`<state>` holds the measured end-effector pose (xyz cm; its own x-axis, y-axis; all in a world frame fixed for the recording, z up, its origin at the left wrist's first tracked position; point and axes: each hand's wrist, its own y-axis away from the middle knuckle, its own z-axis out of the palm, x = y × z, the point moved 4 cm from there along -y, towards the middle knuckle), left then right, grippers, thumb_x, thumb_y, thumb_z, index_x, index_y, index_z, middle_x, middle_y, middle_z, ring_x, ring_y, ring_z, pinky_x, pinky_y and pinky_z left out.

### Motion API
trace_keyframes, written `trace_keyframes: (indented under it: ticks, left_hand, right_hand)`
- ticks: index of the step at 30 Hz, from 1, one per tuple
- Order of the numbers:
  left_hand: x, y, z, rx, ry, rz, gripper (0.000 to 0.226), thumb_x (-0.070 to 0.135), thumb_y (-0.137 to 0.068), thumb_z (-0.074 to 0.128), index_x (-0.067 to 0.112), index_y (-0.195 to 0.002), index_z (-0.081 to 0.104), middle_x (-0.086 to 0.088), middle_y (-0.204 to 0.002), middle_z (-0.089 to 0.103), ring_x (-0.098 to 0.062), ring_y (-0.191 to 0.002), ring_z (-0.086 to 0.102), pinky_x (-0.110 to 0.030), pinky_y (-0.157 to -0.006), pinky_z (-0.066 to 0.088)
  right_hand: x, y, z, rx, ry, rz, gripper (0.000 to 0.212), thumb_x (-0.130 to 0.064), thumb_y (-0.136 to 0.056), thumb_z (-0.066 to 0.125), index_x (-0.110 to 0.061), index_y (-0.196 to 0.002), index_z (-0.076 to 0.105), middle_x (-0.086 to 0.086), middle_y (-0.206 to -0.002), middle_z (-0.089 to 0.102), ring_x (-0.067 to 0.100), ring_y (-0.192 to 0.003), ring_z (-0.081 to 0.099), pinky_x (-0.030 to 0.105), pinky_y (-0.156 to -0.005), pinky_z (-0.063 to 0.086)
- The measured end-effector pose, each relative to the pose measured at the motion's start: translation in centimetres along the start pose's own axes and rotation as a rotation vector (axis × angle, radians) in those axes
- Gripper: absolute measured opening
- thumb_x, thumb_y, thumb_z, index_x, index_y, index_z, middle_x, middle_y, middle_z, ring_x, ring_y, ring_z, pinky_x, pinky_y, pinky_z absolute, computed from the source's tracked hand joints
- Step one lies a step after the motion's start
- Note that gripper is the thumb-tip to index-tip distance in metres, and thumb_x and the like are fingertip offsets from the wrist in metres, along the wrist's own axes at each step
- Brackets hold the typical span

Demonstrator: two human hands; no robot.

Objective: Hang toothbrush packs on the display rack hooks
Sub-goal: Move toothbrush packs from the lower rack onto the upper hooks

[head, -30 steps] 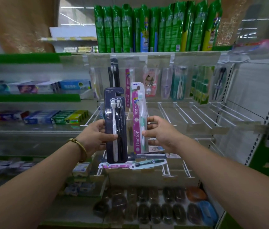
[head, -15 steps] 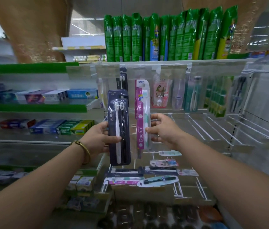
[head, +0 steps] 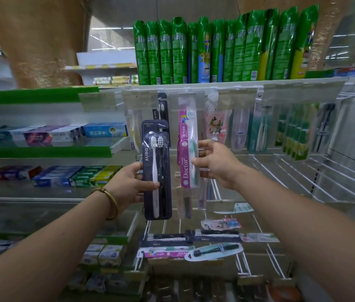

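Below both grips, loose toothbrush packs (head: 213, 250) lie flat on the wire shelf (head: 256, 224), unhung. This is work outstanding.

The left grip (head: 128, 186) has fingers and thumb curled round a dark twin pack (head: 157, 177). The pack is upright and on no hook.

The right grip (head: 216, 163) pinches the right edge of a pink pack (head: 187, 153) between thumb and fingers. This pack stands upright just left of the grip, its top raised to the upper hook row (head: 237, 94). A label strip covers the top, so it cannot be told whether its hole is on a hook.

Right of that grip, long bare hooks (head: 292, 171) jut out. Beyond and above, hung packs (head: 259, 129) already fill much of the upper row.

Assessment: partly complete — the two held packs come next, then the loose stock below.
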<state>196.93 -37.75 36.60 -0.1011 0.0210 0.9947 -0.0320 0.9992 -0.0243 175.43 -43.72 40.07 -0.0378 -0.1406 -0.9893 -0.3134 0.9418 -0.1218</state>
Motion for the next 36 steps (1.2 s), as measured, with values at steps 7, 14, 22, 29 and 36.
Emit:
trace_keyframes:
  ticks: [7, 14, 22, 29, 36]
  left_hand:
    - [-0.7, -2.0, -0.4, -0.020, 0.021, -0.019, 0.047, -0.012, -0.081, 0.069, 0.015, -0.119, 0.059, -0.012, -0.099, 0.076, -0.027, -0.095, 0.074, -0.041, -0.073, 0.060]
    - [-1.2, -4.0, -0.9, -0.013, 0.033, -0.031, 0.045, -0.013, -0.082, 0.068, 0.013, -0.118, 0.059, -0.014, -0.102, 0.075, -0.028, -0.096, 0.073, -0.041, -0.074, 0.061]
    - [-1.4, -6.0, -1.5, -0.021, -0.019, -0.020, 0.041, -0.011, -0.083, 0.067, 0.014, -0.114, 0.061, -0.009, -0.096, 0.076, -0.025, -0.093, 0.073, -0.043, -0.078, 0.060]
    - [-1.5, -6.8, -1.7, -0.020, -0.006, -0.022, 0.040, -0.012, -0.084, 0.066, 0.012, -0.115, 0.061, -0.015, -0.104, 0.074, -0.024, -0.093, 0.073, -0.037, -0.072, 0.061]
    - [-1.7, -5.7, -1.7, -0.048, -0.017, -0.014, 0.040, -0.011, -0.084, 0.067, 0.011, -0.116, 0.060, -0.017, -0.106, 0.074, -0.028, -0.097, 0.072, -0.043, -0.076, 0.061]
  right_hand:
    - [0.9, -2.1, -0.4, 0.032, 0.007, 0.028, 0.038, 0.005, -0.093, 0.059, -0.018, -0.122, 0.051, 0.008, -0.101, 0.069, 0.019, -0.087, 0.070, 0.033, -0.065, 0.060]
    - [2.0, -5.5, -0.4, 0.075, 0.049, 0.016, 0.039, 0.003, -0.091, 0.063, -0.027, -0.115, 0.054, 0.009, -0.105, 0.071, 0.023, -0.094, 0.071, 0.043, -0.080, 0.061]
    - [3.3, -8.8, -0.9, 0.093, 0.117, -0.026, 0.039, -0.001, -0.095, 0.060, -0.026, -0.124, 0.056, 0.008, -0.103, 0.073, 0.024, -0.094, 0.072, 0.046, -0.085, 0.059]
    - [4.3, -10.1, -1.2, 0.134, 0.148, -0.032, 0.047, -0.009, -0.092, 0.067, -0.017, -0.137, 0.053, 0.006, -0.108, 0.073, 0.022, -0.099, 0.071, 0.049, -0.091, 0.057]
    - [4.5, -7.7, -1.7, 0.370, 0.204, -0.068, 0.037, -0.015, -0.089, 0.073, -0.013, -0.122, 0.056, 0.003, -0.109, 0.059, 0.024, -0.105, 0.060, 0.039, -0.096, 0.053]
